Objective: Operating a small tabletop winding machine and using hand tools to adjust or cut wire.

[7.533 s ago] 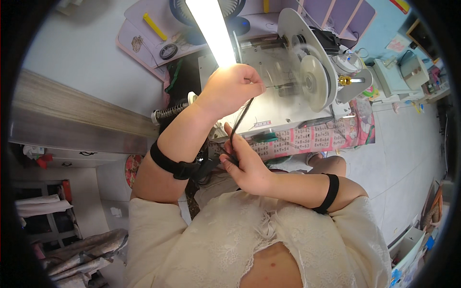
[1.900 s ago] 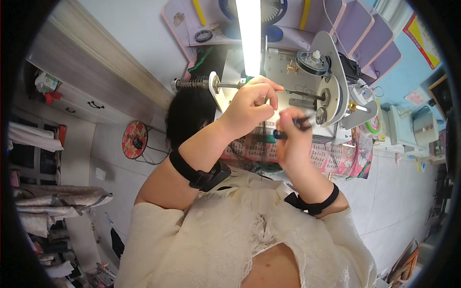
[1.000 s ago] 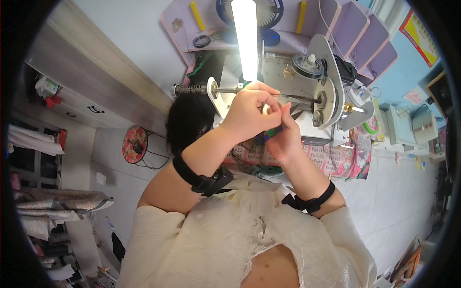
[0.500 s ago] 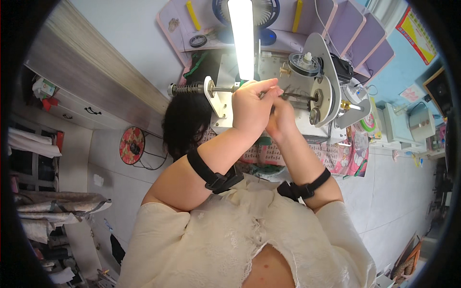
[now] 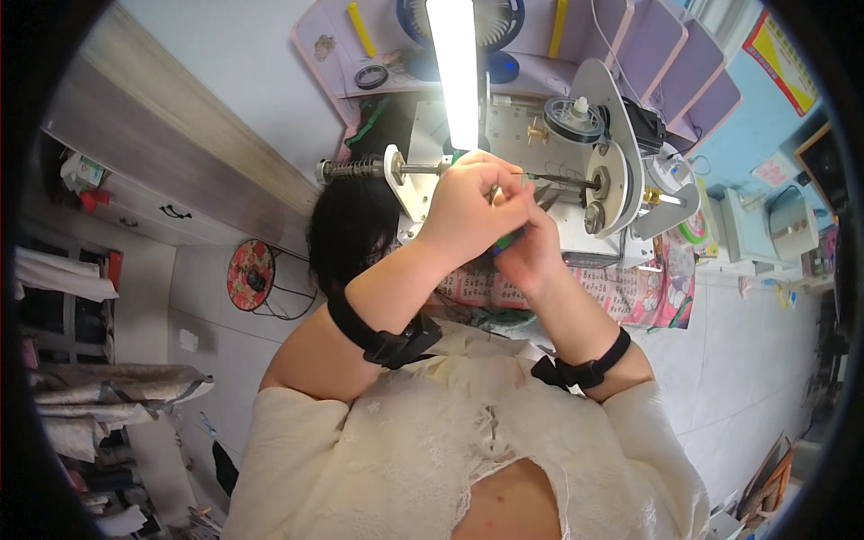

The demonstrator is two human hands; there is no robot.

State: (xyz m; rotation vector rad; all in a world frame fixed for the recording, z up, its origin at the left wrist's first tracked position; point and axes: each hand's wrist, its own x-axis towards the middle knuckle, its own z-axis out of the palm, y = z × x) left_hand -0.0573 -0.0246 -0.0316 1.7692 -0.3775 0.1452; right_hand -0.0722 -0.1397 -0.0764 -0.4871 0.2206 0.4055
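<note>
A winding machine point(image 5: 432, 135) with a pale metal bed stands before me, a thin spindle point(image 5: 567, 178) running across it between white end plates. My left hand point(image 5: 472, 202) is at the middle of the spindle, thumb and fingers pinched together; anything between them is too small to make out. Just below and to its right, my right hand point(image 5: 531, 247) is closed round a small hand tool with a green and dark handle point(image 5: 511, 238). Two dark pointed metal jaws point(image 5: 545, 192) stick up from that hand beside the spindle. Most of the tool is hidden by my fingers.
A spool point(image 5: 574, 120) sits on the machine bed, and a spring-loaded shaft point(image 5: 351, 168) juts out left. A bright lamp point(image 5: 453, 72) hangs over my hands, with a blue fan point(image 5: 504, 22) behind. Long black strands point(image 5: 351, 225) hang at the left. A round floral stool point(image 5: 250, 274) stands on the floor.
My hands have come slightly apart, the left fingers lifting into a pinch. The right hand has moved a little right, and the tool's jaws and green handle now show.
</note>
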